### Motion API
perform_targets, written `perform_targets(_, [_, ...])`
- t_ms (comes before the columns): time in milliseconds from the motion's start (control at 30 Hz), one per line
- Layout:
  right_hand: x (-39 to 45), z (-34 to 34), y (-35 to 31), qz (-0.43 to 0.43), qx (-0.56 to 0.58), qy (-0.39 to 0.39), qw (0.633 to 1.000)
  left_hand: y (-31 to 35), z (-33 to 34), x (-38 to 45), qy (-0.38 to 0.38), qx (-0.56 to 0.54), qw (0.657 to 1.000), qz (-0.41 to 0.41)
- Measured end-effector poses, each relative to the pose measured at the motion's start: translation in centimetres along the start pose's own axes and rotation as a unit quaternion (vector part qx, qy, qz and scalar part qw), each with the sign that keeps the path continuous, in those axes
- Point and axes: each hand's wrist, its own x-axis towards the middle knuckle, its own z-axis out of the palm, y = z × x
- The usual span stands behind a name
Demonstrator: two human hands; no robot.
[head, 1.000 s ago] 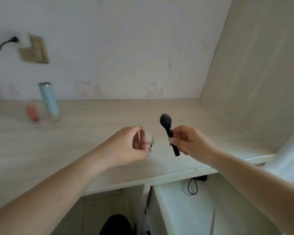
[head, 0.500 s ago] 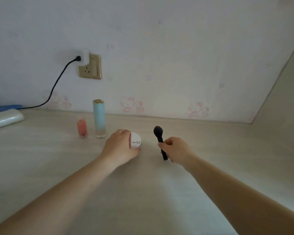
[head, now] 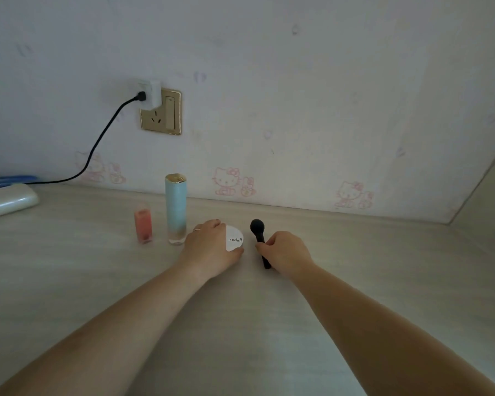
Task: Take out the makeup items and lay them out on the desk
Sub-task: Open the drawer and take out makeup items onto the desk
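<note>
Now setting compact (head: 235,238) and brush (head: 259,237) down on worktop (head: 355,281).
Left hand (head: 209,247) fingers curling round compact, right hand (head: 286,252) pinching brush handle; better easing both flat before releasing.

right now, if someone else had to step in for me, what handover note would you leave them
Left hand grips the white round compact, low at the desk.
Right hand grips the black makeup brush by its handle, head pointing toward the wall.
Already standing upright to the left: the pink bottle and the tall blue tube.
Left: let go of compact and brush in line with those two, then fetch any remaining items; their source is out of view.
</note>
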Motion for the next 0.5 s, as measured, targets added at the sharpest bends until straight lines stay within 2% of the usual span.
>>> perform_targets(500, [1.5, 1.0, -0.3, -0.005, -0.074, 0.017, 0.997, 0.1, 0.1, -0.2, 0.003, 0.013, 1.0, -0.006])
